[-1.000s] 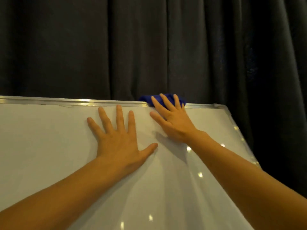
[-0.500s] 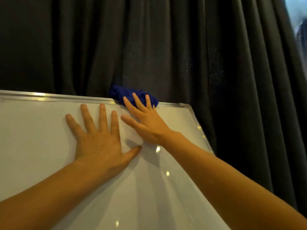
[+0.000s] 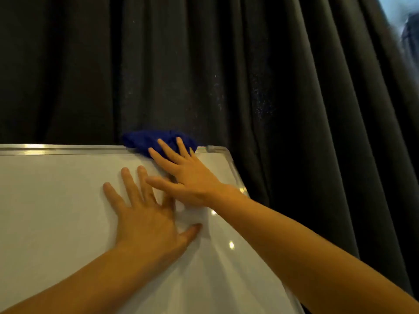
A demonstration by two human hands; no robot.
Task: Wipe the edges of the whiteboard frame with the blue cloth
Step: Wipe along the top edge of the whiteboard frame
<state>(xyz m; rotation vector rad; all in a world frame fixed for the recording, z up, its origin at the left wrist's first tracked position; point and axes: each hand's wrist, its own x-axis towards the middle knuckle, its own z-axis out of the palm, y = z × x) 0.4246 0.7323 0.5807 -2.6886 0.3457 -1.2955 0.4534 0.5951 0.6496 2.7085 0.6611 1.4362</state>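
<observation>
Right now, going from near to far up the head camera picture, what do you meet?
Left hand flat on the board → right hand → blue cloth on the top frame → dark curtain.

cloth (image 3: 147,139) on frame (image 3: 68,149), curtain (image 3: 249,75) behind

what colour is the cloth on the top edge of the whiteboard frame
Deep blue. The blue cloth shows in the head view, under the right hand.

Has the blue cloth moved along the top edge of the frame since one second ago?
Yes. The blue cloth, pressed under the right hand, has slid to the right along the top frame edge, closer to the right corner.
</observation>
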